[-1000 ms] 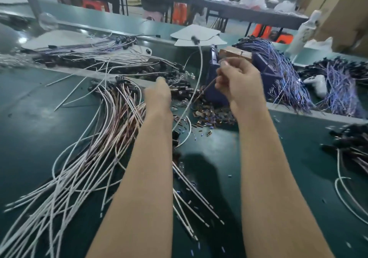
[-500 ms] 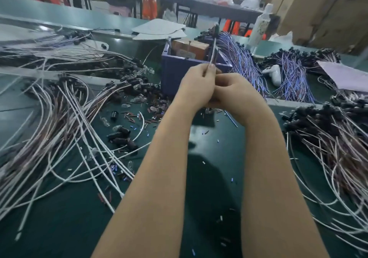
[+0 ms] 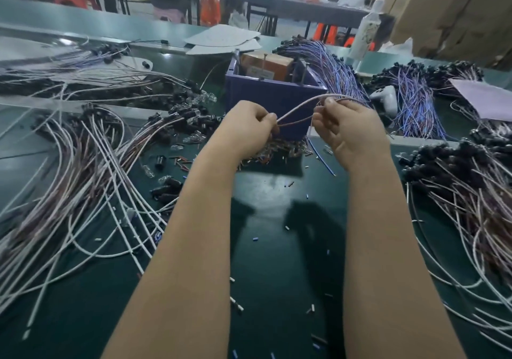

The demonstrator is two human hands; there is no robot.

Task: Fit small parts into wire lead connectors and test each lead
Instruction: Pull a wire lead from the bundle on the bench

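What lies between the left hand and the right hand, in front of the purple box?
In the head view, one pinkish wire lead bridges the gap in an upward arch. The left hand and the right hand each hold it. The purple box stands behind.

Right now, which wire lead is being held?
The pinkish lead arched between left hand and right hand, before the purple box; the others lie on the table.

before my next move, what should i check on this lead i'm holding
1. left grip pinches one end of the lead: ok
2. right grip pinches the other end: ok
3. lead lifted off the table piles: ok
4. part seated in connector: cannot tell, fingers hide it
5. loose small parts lie near the purple bin: ok
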